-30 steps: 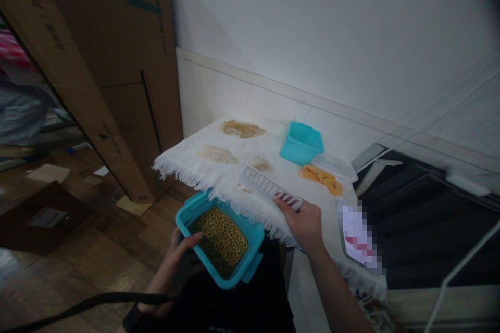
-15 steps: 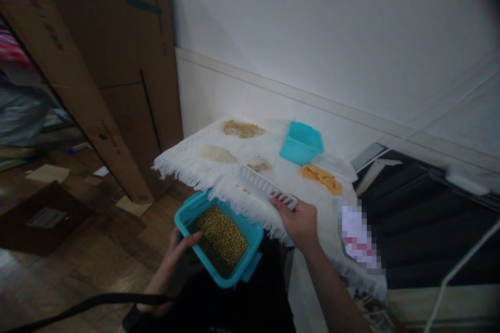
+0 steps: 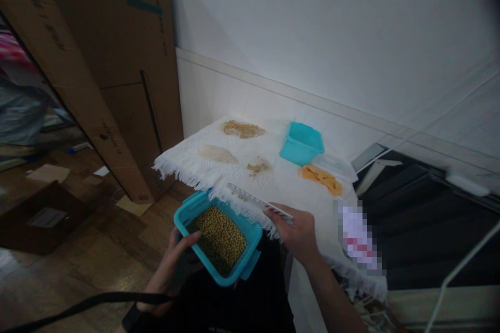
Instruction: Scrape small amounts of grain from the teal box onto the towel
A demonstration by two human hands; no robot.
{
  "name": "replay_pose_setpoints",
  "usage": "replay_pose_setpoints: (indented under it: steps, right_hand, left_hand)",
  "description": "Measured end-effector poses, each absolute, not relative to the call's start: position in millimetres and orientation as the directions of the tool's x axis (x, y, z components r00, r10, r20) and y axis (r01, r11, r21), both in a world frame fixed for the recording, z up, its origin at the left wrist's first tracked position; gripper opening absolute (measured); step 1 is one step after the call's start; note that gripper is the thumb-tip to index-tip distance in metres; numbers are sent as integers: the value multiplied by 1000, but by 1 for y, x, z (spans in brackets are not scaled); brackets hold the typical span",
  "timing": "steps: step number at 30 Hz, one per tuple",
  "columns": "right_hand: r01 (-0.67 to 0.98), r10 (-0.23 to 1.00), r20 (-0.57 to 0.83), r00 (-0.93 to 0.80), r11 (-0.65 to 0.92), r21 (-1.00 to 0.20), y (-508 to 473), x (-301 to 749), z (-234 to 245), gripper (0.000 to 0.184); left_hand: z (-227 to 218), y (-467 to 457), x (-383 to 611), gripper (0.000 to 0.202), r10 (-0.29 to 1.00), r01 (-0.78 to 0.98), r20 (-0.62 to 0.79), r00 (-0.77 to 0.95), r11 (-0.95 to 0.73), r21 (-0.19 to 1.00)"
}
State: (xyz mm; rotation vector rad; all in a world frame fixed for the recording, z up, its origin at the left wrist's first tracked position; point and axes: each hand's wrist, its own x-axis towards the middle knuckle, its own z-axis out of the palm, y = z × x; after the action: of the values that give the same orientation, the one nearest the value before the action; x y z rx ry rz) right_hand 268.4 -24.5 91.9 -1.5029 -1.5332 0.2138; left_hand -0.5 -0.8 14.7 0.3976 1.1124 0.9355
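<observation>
My left hand [image 3: 182,250] grips the near left wall of a blue plastic container [image 3: 250,252], thumb over the rim. Inside lie many round yellowish beans [image 3: 224,234], with darker green ones along the near side. The container is just below the table's fringed edge. In my right hand [image 3: 297,229] is a white slotted plastic strip [image 3: 260,203], seen nearly edge-on and held at its right end. A few loose beans [image 3: 237,195] lie by its far end on the white cloth [image 3: 187,161]. Farther back are a small scatter of beans [image 3: 258,167], a pale grain patch [image 3: 217,154] and a larger bean pile [image 3: 242,129].
A second blue container [image 3: 301,144] stands at the back of the table, with a clear lid [image 3: 339,166] and an orange cloth [image 3: 321,179] beside it. Large cardboard boxes [image 3: 128,47] stand at the left. A wall runs behind the table.
My right hand has drawn the white strip toward the table's near edge and tilted it nearly edge-on. The loose beans beside it have shifted slightly nearer the edge. The left hand and container barely moved.
</observation>
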Motion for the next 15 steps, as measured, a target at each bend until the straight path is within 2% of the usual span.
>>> replay_pose_setpoints:
  steps: [4,9,12,15]
  right_hand:
    - [688,870,481,104,287,-667,-39,263,94,20]
    - [691,824,488,289,174,-702,-34,274,100,22]
    - [629,844,398,359,97,-772,-21,285,102,29]
    - [571,877,329,351,78,-817,-6,298,103,34]
  left_hand:
    - [12,0,-1,93,803,-455,-581,133,571,684]
    - [14,0,0,93,807,-440,-572,148,572,692]
    - [13,2,1,99,790,-444,-602,119,584,679]
    - [9,5,0,99,778,-440,-620,100,594,674]
